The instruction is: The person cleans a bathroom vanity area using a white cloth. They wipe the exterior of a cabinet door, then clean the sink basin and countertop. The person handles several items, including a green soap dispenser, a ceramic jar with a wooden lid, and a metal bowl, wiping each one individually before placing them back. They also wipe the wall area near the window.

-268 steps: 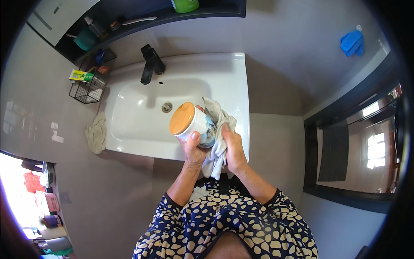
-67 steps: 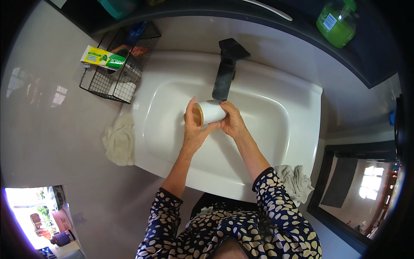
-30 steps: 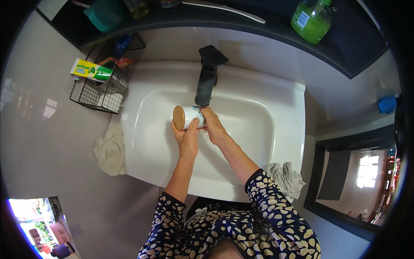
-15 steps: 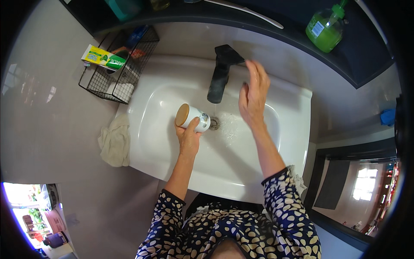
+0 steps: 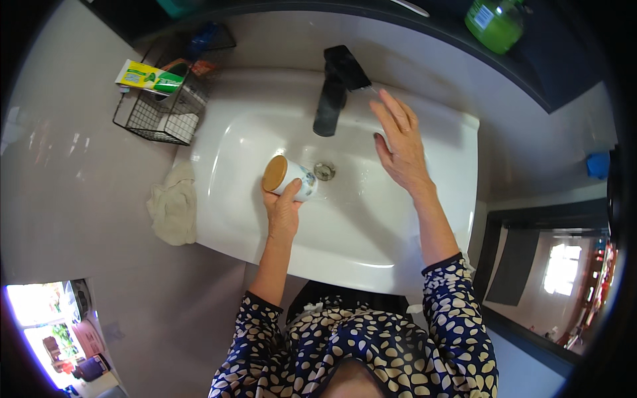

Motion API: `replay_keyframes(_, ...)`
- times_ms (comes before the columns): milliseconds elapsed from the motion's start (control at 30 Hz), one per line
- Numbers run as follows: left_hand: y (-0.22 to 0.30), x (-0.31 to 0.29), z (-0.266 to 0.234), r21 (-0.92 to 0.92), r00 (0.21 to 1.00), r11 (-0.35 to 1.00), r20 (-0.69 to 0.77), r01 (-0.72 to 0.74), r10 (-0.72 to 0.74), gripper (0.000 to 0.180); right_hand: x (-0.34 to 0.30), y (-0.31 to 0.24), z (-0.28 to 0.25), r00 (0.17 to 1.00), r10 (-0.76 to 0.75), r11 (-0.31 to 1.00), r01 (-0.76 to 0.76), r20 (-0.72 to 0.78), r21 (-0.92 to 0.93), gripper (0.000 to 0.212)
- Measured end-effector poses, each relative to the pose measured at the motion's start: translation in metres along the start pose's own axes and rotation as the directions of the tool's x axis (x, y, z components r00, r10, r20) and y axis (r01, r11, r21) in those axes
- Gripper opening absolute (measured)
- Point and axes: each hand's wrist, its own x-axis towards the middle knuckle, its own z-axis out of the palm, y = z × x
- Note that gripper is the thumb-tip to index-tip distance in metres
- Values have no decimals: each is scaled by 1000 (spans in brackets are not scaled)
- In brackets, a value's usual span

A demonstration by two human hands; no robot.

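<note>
My left hand [image 5: 281,211] is wrapped round a white jar [image 5: 300,184] with a round wooden lid [image 5: 275,174] and a small printed pattern on its side. The jar is tilted on its side above the basin, lid toward the left, close to the drain [image 5: 324,171]. My right hand [image 5: 402,142] is in the air over the right of the basin, fingers apart and holding nothing. Its fingertips are just right of the lever [image 5: 350,67] of the black faucet [image 5: 329,108]. No stream shows below the spout.
The white sink [image 5: 385,252] has a wire basket [image 5: 156,123] at its left with a yellow and green toothpaste box [image 5: 150,77]. A pale cloth [image 5: 174,205] hangs over the left edge. A dark shelf [image 5: 279,20] above carries a green soap bottle [image 5: 496,26].
My right hand has moved right, away from the faucet lever, and its fingers have spread. The splashing water in the basin has faded. My left hand still holds the jar; the view has shifted.
</note>
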Motion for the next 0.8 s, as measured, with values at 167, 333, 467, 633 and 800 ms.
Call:
replay_keyframes(167, -6, -1, -7, 96, 994, 994, -86, -60, 68, 60, -82, 25, -85, 969, 190, 982, -185, 160, -50, 45)
replay_keyframes(333, -7, -8, -9, 107, 986, 994, -165, 16, 2, 60, -176, 21, -159, 813, 438, 898, -372, 385, -236, 50)
replay_keyframes(467, -15, -14, -6, 67, 977, 997, -212, 47, -32, 61, -233, 3, -160, 838, 354, 933, -284, 415, -222, 55)
replay_keyframes(633, -21, -28, -2, 35, 980, 993, -173, 109, -102, 61, -250, 9, -111, 905, 309, 927, -217, 293, -306, 49)
replay_keyframes(800, -32, -42, 2, -86, 978, 976, 77, 199, -192, 56, -217, 12, -83, 923, 278, 961, -263, 265, -91, 39)
